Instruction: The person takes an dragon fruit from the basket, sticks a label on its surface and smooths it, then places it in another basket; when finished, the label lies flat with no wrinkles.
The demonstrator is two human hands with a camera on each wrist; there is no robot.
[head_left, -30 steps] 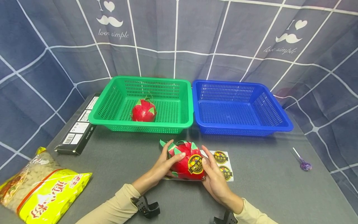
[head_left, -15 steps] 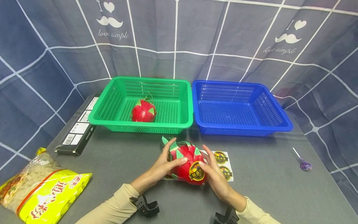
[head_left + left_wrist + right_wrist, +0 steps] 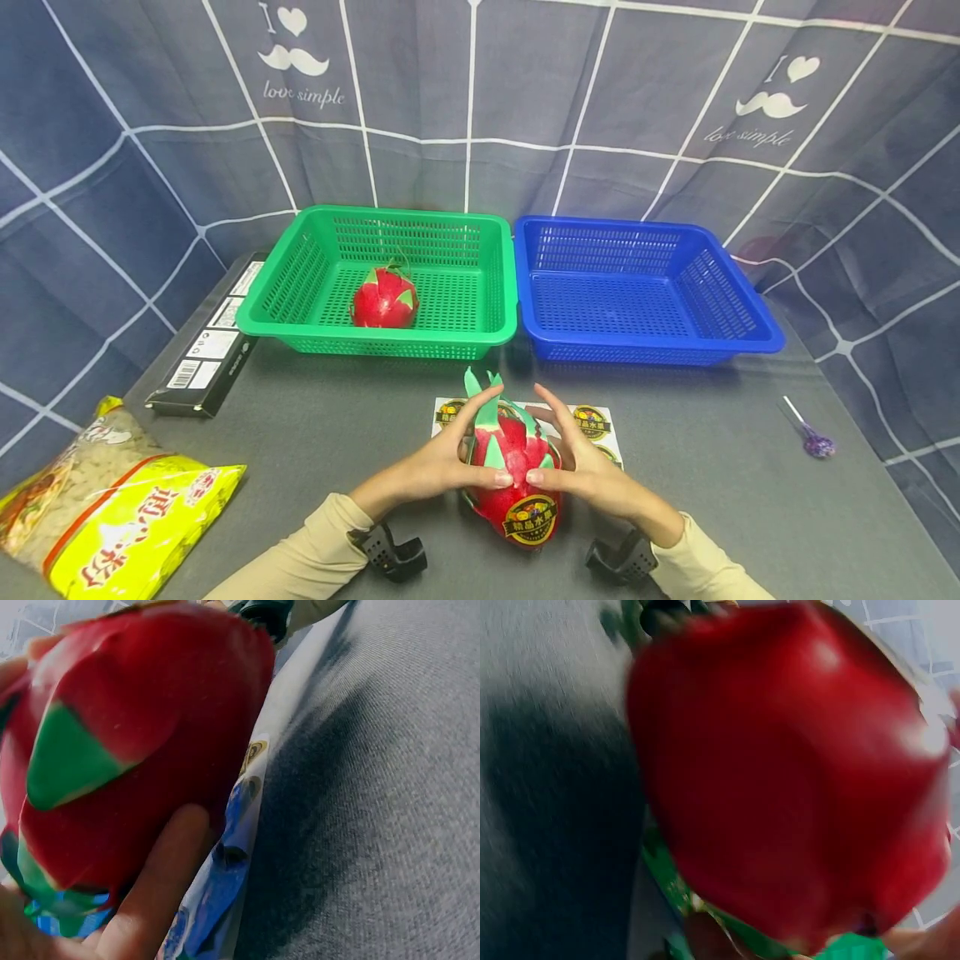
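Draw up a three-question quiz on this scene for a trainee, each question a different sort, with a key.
1. Multiple choice: which basket has a dragon fruit inside it? A) blue B) green C) neither

2. True or false: the round sticker on the held dragon fruit sits up among its leafy tips.

3. Fill in: in the head view, the lollipop lies to the ____ of the sticker sheet.

Key: 1. B, the green basket. 2. False; on the held dragon fruit, the round sticker is near the opposite end. 3. right.
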